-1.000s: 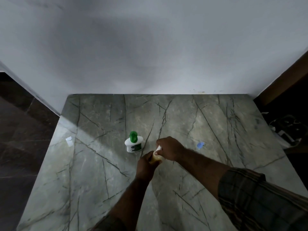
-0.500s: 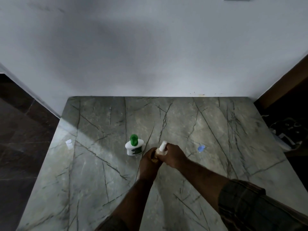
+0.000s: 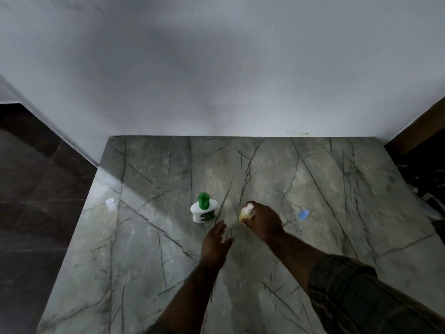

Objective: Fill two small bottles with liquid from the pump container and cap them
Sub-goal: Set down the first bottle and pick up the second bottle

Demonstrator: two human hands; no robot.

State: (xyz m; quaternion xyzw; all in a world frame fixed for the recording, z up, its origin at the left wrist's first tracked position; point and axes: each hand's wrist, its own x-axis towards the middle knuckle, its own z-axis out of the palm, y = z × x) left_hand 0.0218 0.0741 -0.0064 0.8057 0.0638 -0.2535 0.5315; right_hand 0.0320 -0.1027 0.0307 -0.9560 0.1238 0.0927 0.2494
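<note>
The right hand [image 3: 263, 221] is wrapped around a small bottle [image 3: 246, 214] of yellowish liquid with a white top, holding it upright at the middle of the marble table [image 3: 313, 189]; whether its base touches the stone cannot be told, since the fingers hide the lower part. The left hand [image 3: 215, 239] is empty, its fingers loosely spread and pointing forward, low over the table just left of the bottle and apart from it. Just beyond the left fingertips stands the pump container [image 3: 204, 211], a squat white body with a green pump head and a dark green label, upright on the stone and untouched; a narrow strip of bare marble lies between it and the held bottle. To the right of the right hand, well clear of it, a small pale blue thing [image 3: 303, 214] lies on the table, too blurred to tell whether it is a cap or a second bottle. Near the left edge, in a bright band of light, a small white thing [image 3: 109, 202] lies flat, also too small to identify. A plain grey wall [image 3: 216, 80] rises behind the far edge of the table. Dark floor tiles [image 3: 36, 189] show to the left, and a checked sleeve [image 3: 356, 297] covers the right upper arm in the lower right corner.
</note>
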